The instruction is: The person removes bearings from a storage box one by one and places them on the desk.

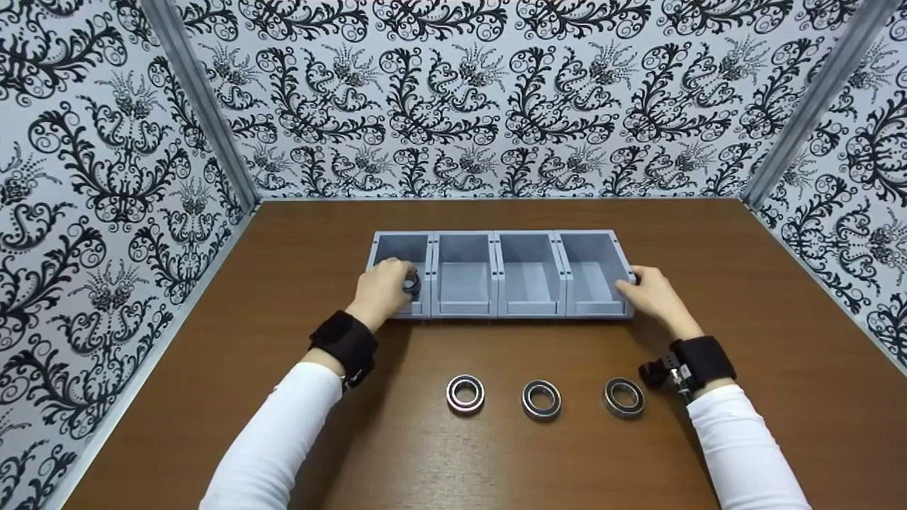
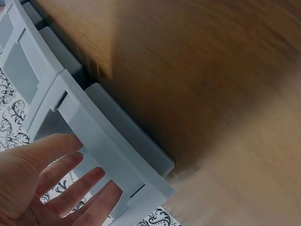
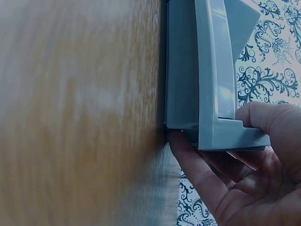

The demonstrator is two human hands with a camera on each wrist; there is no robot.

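My left hand (image 1: pixel 383 289) reaches into the leftmost grey bin (image 1: pixel 402 246). A dark ring bearing (image 1: pixel 412 285) stands on edge at its fingertips, apparently pinched; the left wrist view hides the bearing behind the bin's front. In that view the left hand's fingers (image 2: pixel 70 193) lie over the bin's opening. At the other end, my right hand (image 1: pixel 657 297) grips the side wall of the rightmost grey bin (image 1: pixel 594 258). Seen from the right wrist, that hand's thumb (image 3: pixel 263 115) is at the rim and its fingers (image 3: pixel 200 176) lie along the outside.
Two middle bins (image 1: pixel 464 273) join the end ones in a row. In front of them lie three flat bearings: a left one (image 1: pixel 453 394), a middle one (image 1: pixel 528 404) and a right one (image 1: pixel 611 402). Patterned walls (image 1: pixel 453 106) enclose the brown table (image 1: pixel 312 234).
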